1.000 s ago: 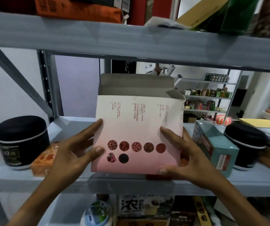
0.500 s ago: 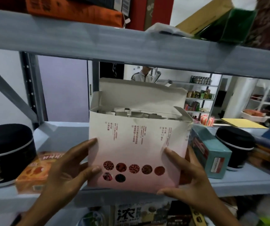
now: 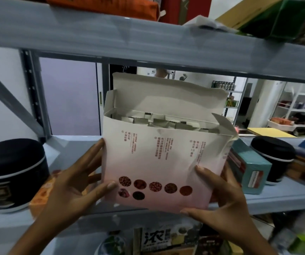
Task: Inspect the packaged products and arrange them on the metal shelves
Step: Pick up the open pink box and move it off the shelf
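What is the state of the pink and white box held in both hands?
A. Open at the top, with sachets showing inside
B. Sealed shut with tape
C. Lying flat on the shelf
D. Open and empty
A: the pink and white box has its top flap raised and grey sachets showing inside, while the left hand and right hand hold its sides.

Fingers of the left hand (image 3: 69, 183) hidden behind the pink box (image 3: 162, 162); orange packet (image 3: 41, 192) mostly covered; black jar (image 3: 10, 173) cut at the left edge; box print too small to read
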